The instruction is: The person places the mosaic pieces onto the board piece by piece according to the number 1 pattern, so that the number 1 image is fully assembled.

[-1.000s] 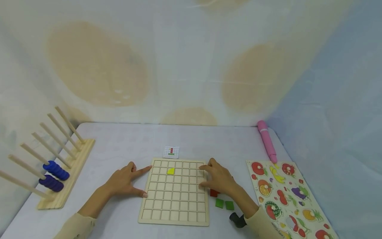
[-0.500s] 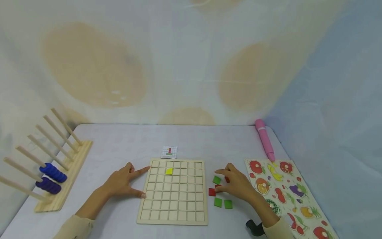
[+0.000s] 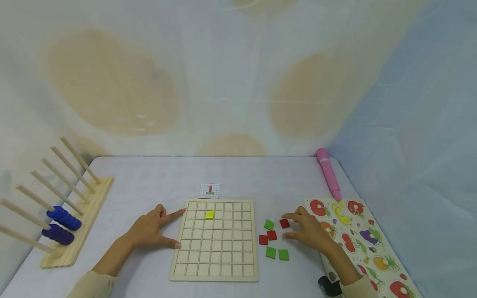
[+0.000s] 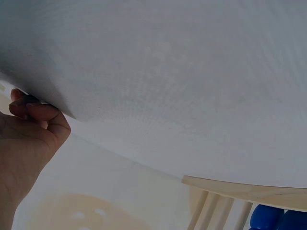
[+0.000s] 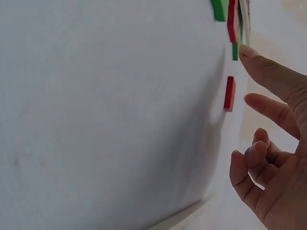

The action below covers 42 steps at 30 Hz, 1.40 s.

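Note:
A wooden grid board [image 3: 216, 257] lies on the table with one yellow piece [image 3: 210, 214] in its upper part. My left hand [image 3: 149, 227] rests at the board's left edge, thumb and index finger spread apart, fingertips right at the rim. Right of the board lie loose square tiles: a red tile [image 3: 285, 223], two more red ones, and three green ones, among them a green tile [image 3: 269, 224]. My right hand [image 3: 307, 231] is beside the farthest red tile, thumb and index finger parted, holding nothing. In the right wrist view that red tile [image 5: 230, 94] sits near the index fingertip.
A small printed pattern card [image 3: 210, 191] lies just beyond the board. At left stands a wooden peg stand [image 3: 100, 194] with blue and purple beads on two pegs. A fruit picture board [image 3: 376, 244] lies at right, with a pink pen-shaped object [image 3: 329, 174] at its far edge.
My right hand has left the board's right edge and moved right, past the tiles, so all of them now show. The left hand has kept its place at the board.

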Each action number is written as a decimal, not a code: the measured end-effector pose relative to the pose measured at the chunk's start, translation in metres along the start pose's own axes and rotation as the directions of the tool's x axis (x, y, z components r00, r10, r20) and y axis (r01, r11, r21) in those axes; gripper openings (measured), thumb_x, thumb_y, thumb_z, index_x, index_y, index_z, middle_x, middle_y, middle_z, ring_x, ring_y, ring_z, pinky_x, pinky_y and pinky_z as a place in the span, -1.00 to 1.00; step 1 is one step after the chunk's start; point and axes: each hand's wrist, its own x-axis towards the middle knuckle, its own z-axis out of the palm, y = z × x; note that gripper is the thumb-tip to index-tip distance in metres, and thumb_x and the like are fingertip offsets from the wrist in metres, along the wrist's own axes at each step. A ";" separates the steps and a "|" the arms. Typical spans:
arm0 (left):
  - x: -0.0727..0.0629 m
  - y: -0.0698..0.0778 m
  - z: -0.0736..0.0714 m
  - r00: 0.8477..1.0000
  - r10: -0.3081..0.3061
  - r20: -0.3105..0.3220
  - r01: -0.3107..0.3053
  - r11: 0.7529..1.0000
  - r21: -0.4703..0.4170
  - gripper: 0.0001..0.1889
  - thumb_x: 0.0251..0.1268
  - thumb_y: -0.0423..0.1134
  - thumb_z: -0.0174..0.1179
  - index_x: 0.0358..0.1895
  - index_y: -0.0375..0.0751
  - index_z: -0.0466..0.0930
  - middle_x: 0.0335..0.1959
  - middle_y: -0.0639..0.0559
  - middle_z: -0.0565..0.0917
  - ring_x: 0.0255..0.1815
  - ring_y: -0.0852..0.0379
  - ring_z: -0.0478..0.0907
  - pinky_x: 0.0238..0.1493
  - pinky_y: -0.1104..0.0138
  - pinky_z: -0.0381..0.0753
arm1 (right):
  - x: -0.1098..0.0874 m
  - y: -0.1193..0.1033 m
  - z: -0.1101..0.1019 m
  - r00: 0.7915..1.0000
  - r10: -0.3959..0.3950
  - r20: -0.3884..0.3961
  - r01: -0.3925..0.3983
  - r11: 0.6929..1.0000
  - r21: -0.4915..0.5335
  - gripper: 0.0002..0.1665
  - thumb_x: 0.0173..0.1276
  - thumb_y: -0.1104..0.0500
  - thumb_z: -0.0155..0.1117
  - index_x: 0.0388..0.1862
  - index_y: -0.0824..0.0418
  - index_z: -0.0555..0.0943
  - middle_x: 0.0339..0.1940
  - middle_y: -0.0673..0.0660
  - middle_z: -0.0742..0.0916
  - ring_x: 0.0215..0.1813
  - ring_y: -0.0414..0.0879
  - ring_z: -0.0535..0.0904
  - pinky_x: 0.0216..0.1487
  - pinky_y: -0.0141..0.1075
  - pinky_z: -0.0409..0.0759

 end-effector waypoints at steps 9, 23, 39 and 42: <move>-0.001 0.000 0.001 1.000 0.016 -0.027 -0.016 1.000 0.006 0.10 -0.36 0.62 0.30 0.45 0.32 0.35 -0.25 0.09 0.25 -0.47 0.18 0.17 -0.47 0.38 0.17 | 0.001 0.007 0.008 0.999 -0.006 -0.052 0.001 0.995 -0.101 -0.55 0.11 0.07 0.57 0.01 0.12 0.75 -0.35 -0.03 0.45 -0.37 -0.21 0.29 -0.40 -0.42 0.28; 0.001 0.002 -0.001 1.000 0.019 -0.023 -0.019 1.000 0.025 0.10 -0.36 0.65 0.26 0.44 0.33 0.35 -0.25 0.09 0.24 -0.45 0.18 0.17 -0.46 0.38 0.16 | -0.002 0.000 0.012 0.986 -0.068 -0.154 0.048 0.990 -0.132 -0.69 0.02 0.10 0.63 -0.26 0.17 0.77 -0.36 -0.03 0.52 -0.36 -0.23 0.40 -0.41 -0.45 0.38; 0.001 0.000 0.000 1.000 0.002 -0.001 -0.002 1.000 0.022 0.11 -0.36 0.66 0.25 0.46 0.35 0.33 -0.25 0.08 0.25 -0.44 0.17 0.17 -0.45 0.37 0.17 | 0.019 -0.044 0.013 0.978 -0.156 -0.138 0.147 0.986 -0.076 -0.67 0.05 0.08 0.62 -0.23 0.19 0.77 -0.33 -0.04 0.51 -0.33 -0.21 0.41 -0.41 -0.47 0.42; 0.001 0.000 0.001 1.000 0.003 -0.002 -0.003 1.000 0.023 0.11 -0.36 0.66 0.25 0.45 0.35 0.33 -0.25 0.08 0.25 -0.44 0.17 0.17 -0.45 0.37 0.17 | 0.023 -0.051 0.015 0.978 -0.168 -0.126 0.160 0.985 -0.068 -0.68 0.06 0.09 0.61 -0.23 0.20 0.76 -0.32 0.01 0.53 -0.33 -0.14 0.45 -0.38 -0.47 0.44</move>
